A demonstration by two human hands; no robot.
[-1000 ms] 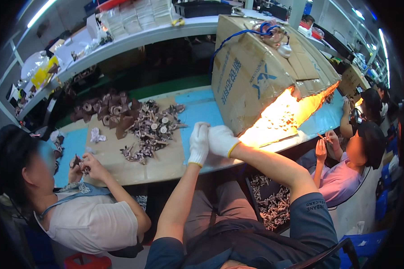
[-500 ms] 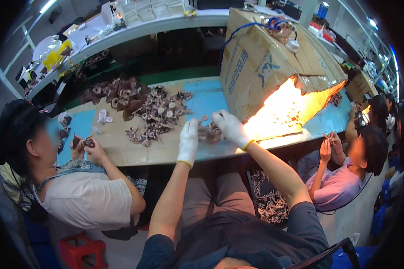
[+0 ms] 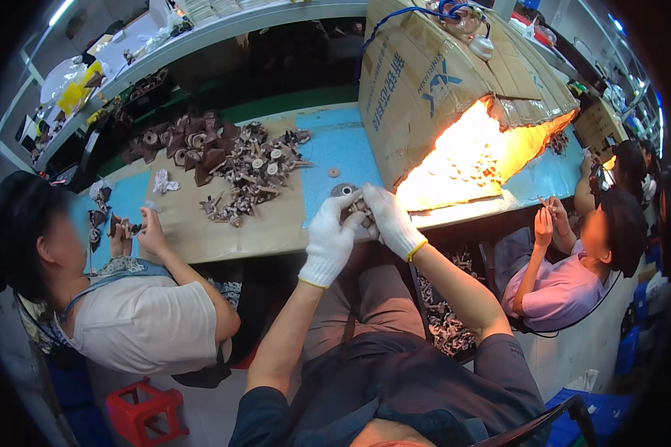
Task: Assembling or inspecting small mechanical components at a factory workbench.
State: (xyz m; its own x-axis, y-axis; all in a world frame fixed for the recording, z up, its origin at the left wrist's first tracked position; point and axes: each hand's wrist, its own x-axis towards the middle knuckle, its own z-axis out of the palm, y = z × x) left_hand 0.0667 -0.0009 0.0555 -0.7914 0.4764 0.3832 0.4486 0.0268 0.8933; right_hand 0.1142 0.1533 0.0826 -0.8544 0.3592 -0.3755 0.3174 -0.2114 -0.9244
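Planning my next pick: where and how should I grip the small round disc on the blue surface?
Probably pinch the disc by opposite edges of its rim, from above and the left: it seems to lie flat, and a dark piece with a pale ring sits on its near side by the left hand.

White knit gloves [image 3: 331, 247] on both hands [image 3: 390, 220], yellow-edged cuffs [image 3: 417, 249], dark short-sleeved shirt [image 3: 395, 376], brownish-grey trousers [image 3: 391, 302]
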